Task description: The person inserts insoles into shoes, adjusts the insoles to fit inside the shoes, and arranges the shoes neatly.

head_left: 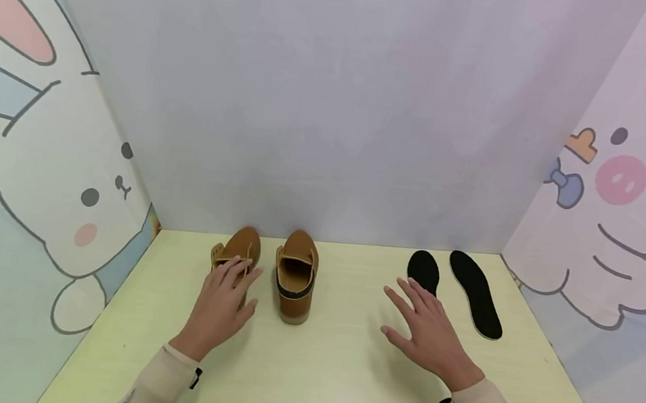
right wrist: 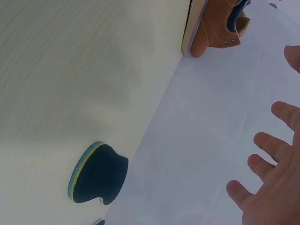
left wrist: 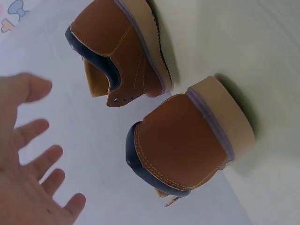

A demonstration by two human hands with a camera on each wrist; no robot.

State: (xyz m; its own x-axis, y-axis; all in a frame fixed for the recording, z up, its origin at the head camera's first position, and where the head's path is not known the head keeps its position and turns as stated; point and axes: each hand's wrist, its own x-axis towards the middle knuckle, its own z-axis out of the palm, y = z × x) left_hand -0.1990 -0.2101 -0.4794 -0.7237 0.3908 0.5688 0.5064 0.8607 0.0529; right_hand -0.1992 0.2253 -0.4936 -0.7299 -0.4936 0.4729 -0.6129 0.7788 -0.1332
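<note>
Two brown lace-up shoes stand side by side toward the back of the table, toes away from me. My left hand (head_left: 219, 306) hovers above the left shoe (head_left: 243, 245), fingers spread, and hides part of it. To its right, the other shoe (head_left: 297, 272) shows its dark collar and pale sole. In the left wrist view the left shoe (left wrist: 180, 140) is nearest, apart from the hand. My right hand (head_left: 431, 329) is held over the table with fingers spread and holds nothing. It partly covers one black insole (head_left: 423, 271); a second insole (head_left: 476, 294) lies farther right.
The pale wooden table (head_left: 325, 376) meets a white cloth backdrop (head_left: 334, 109) just behind the shoes and insoles. Cartoon-printed panels stand on both sides, a rabbit panel (head_left: 53, 182) at left and a pig panel (head_left: 613, 250) at right.
</note>
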